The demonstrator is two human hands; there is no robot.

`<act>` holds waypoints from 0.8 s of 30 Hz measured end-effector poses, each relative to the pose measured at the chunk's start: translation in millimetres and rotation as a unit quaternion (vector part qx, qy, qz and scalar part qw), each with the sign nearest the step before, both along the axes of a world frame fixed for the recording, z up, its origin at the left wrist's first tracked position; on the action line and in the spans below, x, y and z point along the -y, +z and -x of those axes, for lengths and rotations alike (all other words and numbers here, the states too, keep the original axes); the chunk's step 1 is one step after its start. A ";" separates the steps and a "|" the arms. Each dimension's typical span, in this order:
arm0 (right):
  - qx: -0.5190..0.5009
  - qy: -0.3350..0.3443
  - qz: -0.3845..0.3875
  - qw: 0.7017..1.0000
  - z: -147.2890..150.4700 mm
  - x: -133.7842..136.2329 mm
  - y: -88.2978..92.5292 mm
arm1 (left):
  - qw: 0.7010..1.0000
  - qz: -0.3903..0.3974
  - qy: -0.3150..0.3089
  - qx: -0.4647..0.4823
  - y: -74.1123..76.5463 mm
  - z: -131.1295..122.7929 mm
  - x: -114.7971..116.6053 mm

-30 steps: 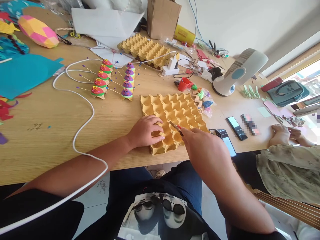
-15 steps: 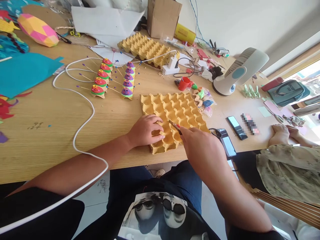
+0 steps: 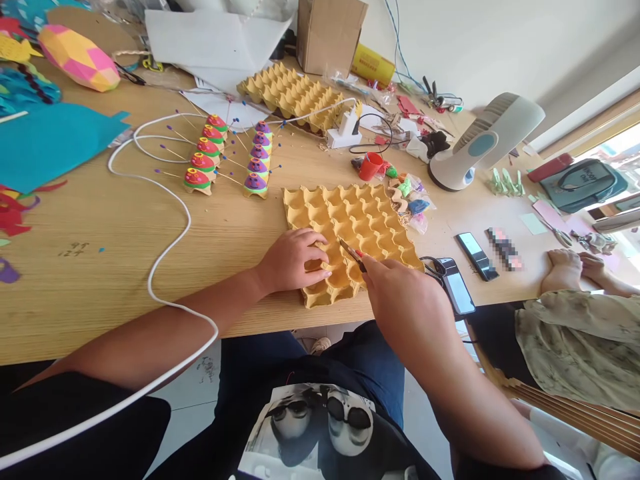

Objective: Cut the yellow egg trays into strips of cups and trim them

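A yellow egg tray (image 3: 373,217) of moulded pulp lies near the table's front edge. My left hand (image 3: 295,261) rests on its left side, thumb and bent fingers gripping the ridges around a cup. In my right hand (image 3: 407,290) is a utility knife (image 3: 353,253) with some red on it, its blade pointing away and left. The blade tip is at the tray's surface, just right of my left fingers; I cannot tell how deep it sits. Most of the handle is hidden in my fist.
Beyond lie painted egg-carton caterpillars (image 3: 202,160), another egg tray (image 3: 295,100), a red bucket (image 3: 371,167) and a white fan (image 3: 480,147). Phones (image 3: 476,255) lie to the right, near another person's hands (image 3: 565,270). A white cable (image 3: 187,220) runs across my left forearm.
The view has shifted very slightly. Both hands, the knife and the egg tray look almost unmoved.
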State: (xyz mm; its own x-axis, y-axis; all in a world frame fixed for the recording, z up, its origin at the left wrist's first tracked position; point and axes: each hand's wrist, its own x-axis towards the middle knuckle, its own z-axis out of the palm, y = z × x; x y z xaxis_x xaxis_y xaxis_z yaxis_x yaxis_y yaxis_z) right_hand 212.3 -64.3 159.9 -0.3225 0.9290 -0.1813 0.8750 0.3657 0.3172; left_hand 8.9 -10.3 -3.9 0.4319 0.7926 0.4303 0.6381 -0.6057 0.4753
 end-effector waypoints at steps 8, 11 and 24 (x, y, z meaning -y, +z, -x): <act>0.006 -0.002 0.014 1.000 0.4 -4.2 0.1 | 1.000 0.007 0.000 0.002 -0.1 0.5 0.0; -0.005 0.008 0.018 1.000 0.3 -6.7 1.2 | 1.000 0.005 0.001 0.005 0.0 0.6 0.0; 0.001 -0.002 0.010 1.000 1.5 -9.7 4.8 | 1.000 -0.008 0.001 0.000 -1.9 1.1 -0.9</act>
State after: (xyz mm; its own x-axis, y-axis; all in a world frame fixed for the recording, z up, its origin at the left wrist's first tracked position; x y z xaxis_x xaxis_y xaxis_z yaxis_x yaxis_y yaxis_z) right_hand 210.7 -54.6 164.6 -0.3194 0.9262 -0.2005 0.8756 0.3693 0.3114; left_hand 7.7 -9.4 -5.8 0.4310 0.7858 0.4436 0.6389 -0.6129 0.4649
